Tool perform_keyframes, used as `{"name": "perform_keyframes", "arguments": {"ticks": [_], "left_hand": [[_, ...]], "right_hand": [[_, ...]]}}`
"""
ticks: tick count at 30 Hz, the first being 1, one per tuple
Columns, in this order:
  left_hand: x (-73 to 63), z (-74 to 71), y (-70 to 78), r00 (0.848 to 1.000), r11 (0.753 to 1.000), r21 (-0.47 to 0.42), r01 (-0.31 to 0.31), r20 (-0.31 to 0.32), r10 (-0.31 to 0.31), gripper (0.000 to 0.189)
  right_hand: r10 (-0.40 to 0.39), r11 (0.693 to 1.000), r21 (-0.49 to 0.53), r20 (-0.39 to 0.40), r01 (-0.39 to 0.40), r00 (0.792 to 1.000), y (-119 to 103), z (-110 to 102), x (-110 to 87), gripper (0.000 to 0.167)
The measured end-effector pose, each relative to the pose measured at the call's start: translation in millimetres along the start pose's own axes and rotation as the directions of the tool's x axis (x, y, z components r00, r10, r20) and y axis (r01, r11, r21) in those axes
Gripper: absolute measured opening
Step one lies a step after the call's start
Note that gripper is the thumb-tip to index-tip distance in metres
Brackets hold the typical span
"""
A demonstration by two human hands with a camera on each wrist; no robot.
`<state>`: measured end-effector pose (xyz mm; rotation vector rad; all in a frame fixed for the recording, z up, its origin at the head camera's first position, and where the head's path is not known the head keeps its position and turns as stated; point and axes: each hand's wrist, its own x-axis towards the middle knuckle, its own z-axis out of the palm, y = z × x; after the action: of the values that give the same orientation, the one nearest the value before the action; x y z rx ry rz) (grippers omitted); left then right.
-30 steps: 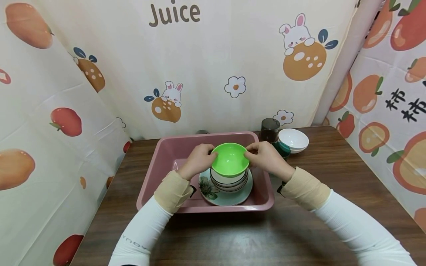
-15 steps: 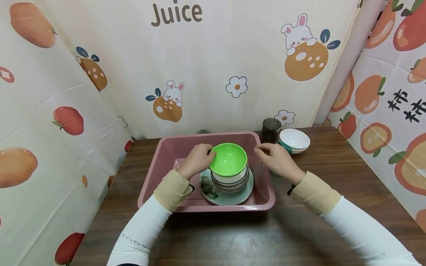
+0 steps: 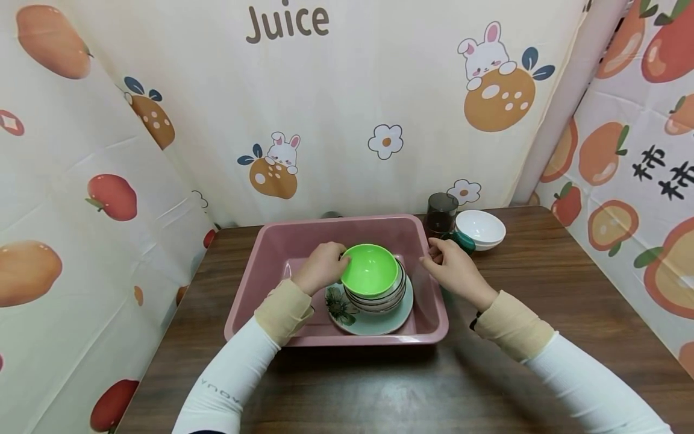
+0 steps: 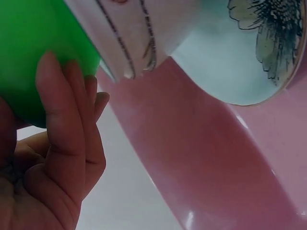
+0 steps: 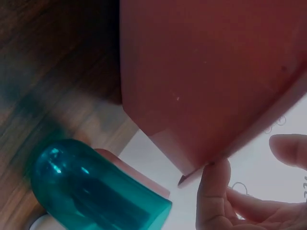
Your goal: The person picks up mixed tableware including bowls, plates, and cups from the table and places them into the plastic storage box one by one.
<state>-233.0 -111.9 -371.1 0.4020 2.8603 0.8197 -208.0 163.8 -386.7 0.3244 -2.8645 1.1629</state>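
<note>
My left hand (image 3: 322, 265) pinches the left rim of a bright green bowl (image 3: 370, 271). That bowl sits over a stack of white dark-rimmed bowls (image 3: 401, 290), partly hiding them. Beneath the stack lies a pale blue plate (image 3: 340, 306) with a dark flower print, inside a pink plastic tub (image 3: 331, 342). In the left wrist view the fingers (image 4: 64, 115) lie against the green bowl's outer side. My right hand (image 3: 454, 268) holds nothing and hovers by the tub's right rim, thumb and fingers apart in the right wrist view.
Beyond my right hand stand a dark grey glass (image 3: 440, 212), a teal green glass (image 5: 96, 187) and white bowls (image 3: 481, 228) stacked together. A brown wooden table (image 3: 379, 392) bears everything. Printed cloth (image 3: 336, 108) hangs behind and at both sides.
My right hand has let go of the green bowl and moved right to the tub's edge. My left hand has lowered the bowl slightly toward me, onto the stack.
</note>
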Motion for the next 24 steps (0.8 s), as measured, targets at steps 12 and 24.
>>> {"name": "perform_keyframes", "arguments": {"ticks": [12, 24], "left_hand": [[4.2, 9.4, -5.5, 1.0, 0.999, 0.029, -0.015, 0.013, 0.015, 0.036], [7.6, 15.6, -7.0, 1.0, 0.997, 0.081, -0.013, 0.017, 0.012, 0.033]], "right_hand": [[0.044, 0.999, -0.031, 0.026, -0.043, 0.999, 14.6, 15.2, 1.6, 0.065], [0.055, 0.998, -0.034, 0.043, -0.054, 0.998, 18.1, 24.5, 4.4, 0.052]]}}
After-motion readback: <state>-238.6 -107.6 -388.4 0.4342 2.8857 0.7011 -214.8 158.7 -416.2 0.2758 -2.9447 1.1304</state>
